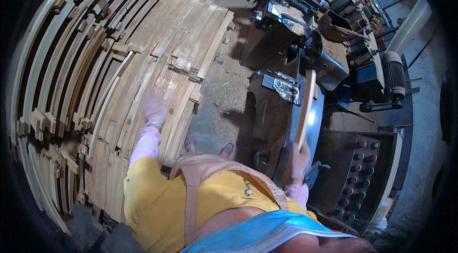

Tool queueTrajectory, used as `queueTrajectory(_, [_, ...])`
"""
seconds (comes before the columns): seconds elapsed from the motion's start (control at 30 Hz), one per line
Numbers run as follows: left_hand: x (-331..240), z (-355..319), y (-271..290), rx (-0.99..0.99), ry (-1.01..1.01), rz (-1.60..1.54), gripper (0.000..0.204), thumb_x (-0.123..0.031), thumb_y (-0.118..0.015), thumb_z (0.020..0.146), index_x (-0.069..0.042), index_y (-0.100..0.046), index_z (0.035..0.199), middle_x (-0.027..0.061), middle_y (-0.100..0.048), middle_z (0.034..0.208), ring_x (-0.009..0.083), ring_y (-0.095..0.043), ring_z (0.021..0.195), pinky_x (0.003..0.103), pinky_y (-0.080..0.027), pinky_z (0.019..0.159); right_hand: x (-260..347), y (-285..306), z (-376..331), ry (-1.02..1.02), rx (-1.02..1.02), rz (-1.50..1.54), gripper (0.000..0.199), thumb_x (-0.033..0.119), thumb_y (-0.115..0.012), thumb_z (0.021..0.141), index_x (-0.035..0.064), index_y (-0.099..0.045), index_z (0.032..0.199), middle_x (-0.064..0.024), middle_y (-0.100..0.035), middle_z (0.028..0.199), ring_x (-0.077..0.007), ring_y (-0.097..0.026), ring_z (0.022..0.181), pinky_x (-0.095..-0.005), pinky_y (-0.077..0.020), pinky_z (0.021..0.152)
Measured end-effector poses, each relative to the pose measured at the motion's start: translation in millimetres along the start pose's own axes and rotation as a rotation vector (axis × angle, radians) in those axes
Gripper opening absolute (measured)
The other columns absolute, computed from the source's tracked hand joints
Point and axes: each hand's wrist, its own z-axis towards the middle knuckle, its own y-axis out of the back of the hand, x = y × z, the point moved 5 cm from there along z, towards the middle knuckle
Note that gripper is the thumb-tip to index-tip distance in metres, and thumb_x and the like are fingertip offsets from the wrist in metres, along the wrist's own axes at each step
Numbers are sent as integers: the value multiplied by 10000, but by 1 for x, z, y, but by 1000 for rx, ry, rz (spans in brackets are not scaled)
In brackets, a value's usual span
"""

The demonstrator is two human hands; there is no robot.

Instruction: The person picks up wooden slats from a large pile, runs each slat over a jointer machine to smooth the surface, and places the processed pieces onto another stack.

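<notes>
My right hand (299,158) is closed on the near end of a narrow, light wooden strip (308,105). The strip lies lengthwise along the shiny metal table (314,122) of a woodworking machine, its far end close to the machine's head (330,60). Out to the left, my left hand (153,109) is over a broad stack of wooden slats (174,64). Motion smears its fingers, so I cannot make out whether it touches or holds a slat.
Curved wooden pieces (50,62) stand in rows at the far left. A metal clamp block (282,86) is fixed beside the machine table. A control panel with several buttons (358,176) stands at the right. Sawdust covers the floor (214,110) between stack and machine.
</notes>
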Motion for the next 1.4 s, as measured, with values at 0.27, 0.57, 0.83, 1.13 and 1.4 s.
queueTrajectory(0.27, [125, -36, -14, -59, 237, 363, 655, -431, -652, 929, -161, -484, 1501, 154, -532, 1495, 355, -479, 1405, 526, -406, 1131, -87, -20, 18, -13, -324, -605, 279, 245, -677, 932, 102, -743, 1162, -239, -681, 978, -429, -650, 880, -516, -520, 764])
queueTrajectory(0.57, [-55, -60, 59, 122, 153, -556, 368, -313, -655, 948, -50, -672, 1205, 154, -702, 971, 293, -685, 890, 450, -560, 779, 89, -107, 180, 310, -79, 235, 324, 245, -564, 991, -15, -746, 1055, -238, -742, 958, -352, -704, 879, -435, -541, 804])
queueTrajectory(0.83, [-188, -66, 43, 147, -349, -719, 651, -450, -643, 953, 10, -568, 1407, 225, -589, 1435, 350, -527, 1367, 415, -392, 1175, 186, -167, 43, -171, 492, 804, 372, 179, -683, 966, 11, -668, 1298, -11, -681, 1001, -117, -614, 869, -276, -508, 768])
queueTrajectory(1.13, [139, -27, 15, -27, 396, 191, 838, -657, -545, 909, -52, -522, 1487, 211, -537, 1509, 329, -472, 1431, 430, -344, 1194, -76, 6, -86, -228, -169, -344, 445, 204, -675, 925, 0, -656, 1321, -235, -710, 993, -401, -661, 892, -474, -517, 815])
queueTrajectory(1.4, [68, -54, -17, -15, 115, 73, 676, -635, -622, 902, -19, -666, 1179, 181, -704, 1164, 350, -676, 1077, 457, -533, 956, -68, -48, 109, -129, -309, -452, 397, 289, -557, 958, -9, -758, 1125, -306, -701, 993, -447, -664, 901, -521, -506, 837])
